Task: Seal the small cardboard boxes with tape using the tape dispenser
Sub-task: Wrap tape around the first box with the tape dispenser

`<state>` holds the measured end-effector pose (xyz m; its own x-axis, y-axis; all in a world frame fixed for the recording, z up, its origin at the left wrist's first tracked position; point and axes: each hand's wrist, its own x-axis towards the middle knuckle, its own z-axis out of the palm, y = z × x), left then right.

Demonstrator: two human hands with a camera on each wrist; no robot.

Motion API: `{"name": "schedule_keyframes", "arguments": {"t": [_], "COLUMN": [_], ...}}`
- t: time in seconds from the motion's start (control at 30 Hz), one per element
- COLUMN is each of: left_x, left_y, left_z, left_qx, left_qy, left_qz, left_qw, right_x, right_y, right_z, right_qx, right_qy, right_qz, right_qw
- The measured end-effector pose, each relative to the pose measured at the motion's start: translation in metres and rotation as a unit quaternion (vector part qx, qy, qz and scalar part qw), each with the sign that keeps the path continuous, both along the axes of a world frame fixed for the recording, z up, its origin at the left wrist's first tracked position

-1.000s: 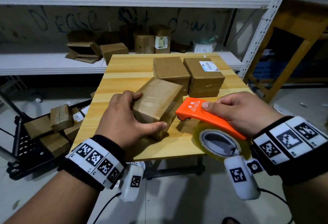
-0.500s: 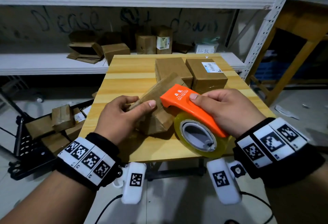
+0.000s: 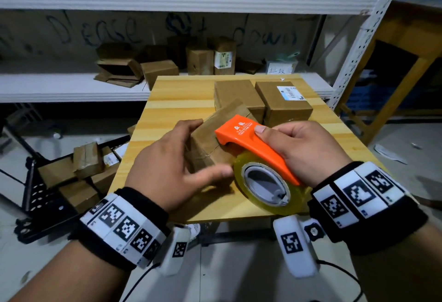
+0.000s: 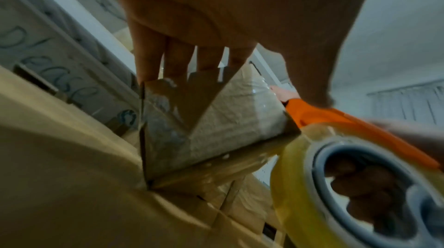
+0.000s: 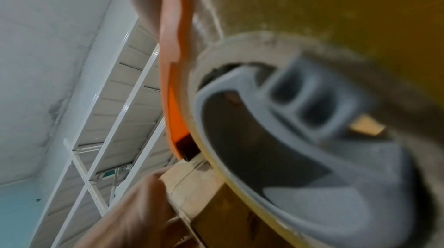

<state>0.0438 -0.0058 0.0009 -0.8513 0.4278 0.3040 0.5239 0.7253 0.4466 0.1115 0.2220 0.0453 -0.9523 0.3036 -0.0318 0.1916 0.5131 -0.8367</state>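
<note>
A: Which step is this?

B: Taping, by the look of it. The left hand [image 3: 172, 170] grips the small cardboard box [image 3: 215, 134], fingers curled over its far side and thumb along the near face, tipped up on one corner on the wooden table [image 3: 172, 100]. The right hand [image 3: 308, 148] is wrapped round the orange tape dispenser [image 3: 241, 134], whose nose sits against the box just beside the left thumb.

A: And next?

B: Probably drawing the dispenser along the seam while the left hand steadies the box; the tilt could let it slip.

A: Around them?

B: Beyond the held box stand two more boxes [image 3: 282, 100], touching each other. Behind the table run white metal shelves [image 3: 71, 86] holding further cartons; left of the grip, lower down, a black cart [image 3: 35, 196] carries more.
</note>
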Motion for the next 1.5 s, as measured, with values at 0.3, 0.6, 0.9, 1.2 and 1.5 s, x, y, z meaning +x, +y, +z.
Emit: {"name": "schedule_keyframes", "arguments": {"t": [0.3, 0.6, 0.9, 1.2, 1.5], "left_x": [-0.006, -0.003, -0.011, -0.017, -0.021], "left_y": [0.002, 0.005, 0.002, 0.004, 0.003], "left_z": [-0.004, -0.003, -0.01, -0.022, -0.022], "left_qx": [-0.034, -0.063, 0.028, 0.19, 0.202], "left_qy": [0.027, 0.024, -0.034, -0.115, -0.117], "left_qz": [0.045, 0.035, 0.054, 0.049, 0.044], "left_qw": [0.998, 0.997, 0.998, 0.974, 0.971], "right_x": [0.0, 0.013, 0.019, 0.031, 0.028], "right_y": [-0.001, 0.009, 0.018, 0.032, 0.027], "right_z": [0.008, 0.016, 0.016, 0.007, -0.002], "right_qx": [-0.016, -0.009, 0.021, 0.008, 0.017], "right_qy": [-0.002, 0.011, 0.001, -0.025, -0.064], "right_qz": [0.015, 0.021, 0.006, -0.001, 0.014], "right_qw": [1.0, 1.0, 1.0, 1.0, 0.998]}}
